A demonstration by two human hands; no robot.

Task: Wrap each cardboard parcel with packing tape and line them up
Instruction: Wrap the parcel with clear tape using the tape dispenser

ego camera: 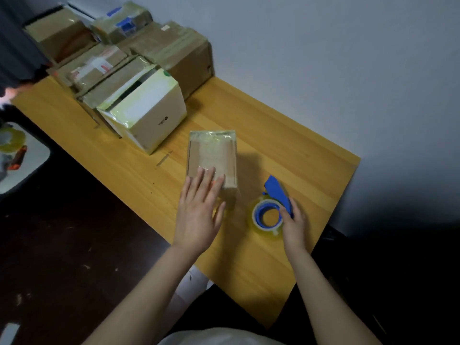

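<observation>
A small cardboard parcel covered in shiny clear tape stands in the middle of the wooden table. My left hand lies flat with straight fingers on the parcel's near top edge. Just right of the parcel sits a blue tape dispenser with a yellowish roll of clear tape, lying on the table. My right hand grips the dispenser's blue handle on its right side.
A white taped box and several brown taped parcels are stacked at the table's far left corner against the wall. A white tray with another tape roll sits off the table at the left.
</observation>
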